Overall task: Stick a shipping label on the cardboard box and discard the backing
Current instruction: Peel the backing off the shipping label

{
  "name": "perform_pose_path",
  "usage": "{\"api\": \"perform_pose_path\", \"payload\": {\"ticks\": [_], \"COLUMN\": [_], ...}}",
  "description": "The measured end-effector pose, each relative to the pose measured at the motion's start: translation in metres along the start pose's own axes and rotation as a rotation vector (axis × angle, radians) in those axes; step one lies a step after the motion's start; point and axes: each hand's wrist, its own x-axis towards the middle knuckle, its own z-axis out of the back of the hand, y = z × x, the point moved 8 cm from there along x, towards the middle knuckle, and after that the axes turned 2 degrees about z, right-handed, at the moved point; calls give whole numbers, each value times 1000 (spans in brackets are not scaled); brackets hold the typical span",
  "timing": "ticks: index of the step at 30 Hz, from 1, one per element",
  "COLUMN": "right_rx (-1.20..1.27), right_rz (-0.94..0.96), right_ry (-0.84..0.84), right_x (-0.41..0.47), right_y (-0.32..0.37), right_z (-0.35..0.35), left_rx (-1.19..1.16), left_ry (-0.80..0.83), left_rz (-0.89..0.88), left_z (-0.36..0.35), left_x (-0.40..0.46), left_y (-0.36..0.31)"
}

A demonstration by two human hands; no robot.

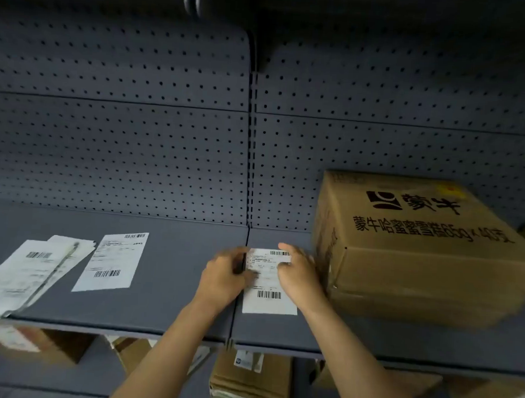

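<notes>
A white shipping label (268,293) with barcodes at top and bottom is held just above the grey shelf (164,303), between both my hands. My left hand (225,277) pinches its left edge near the top. My right hand (300,275) grips its upper right part, fingers over the top corner. To the right stands the large cardboard box (428,256) with black printed characters on its lid; my right hand is close beside its left face.
Another label sheet (110,262) lies flat on the shelf to the left, and a pile of white sheets (23,274) overhangs the front left edge. A perforated back panel (136,149) rises behind. Cardboard boxes (250,380) sit on the lower shelf.
</notes>
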Motion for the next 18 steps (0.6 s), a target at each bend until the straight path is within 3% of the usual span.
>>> {"api": "perform_pose_path", "payload": {"ticks": [6, 11, 18], "right_rx": [-172, -62, 151], "right_rz": [-67, -84, -14], "right_ry": [11, -18, -212], "right_x": [-1, 3, 5], "right_y": [-11, -13, -6], "right_z": [-5, -9, 5], "left_rx": [140, 189, 117], "left_ry": [105, 139, 144], "left_rz": [-64, -38, -38], "left_z": [-11, -14, -15], "left_x": [1, 0, 6], "left_y": [-8, -10, -7]}}
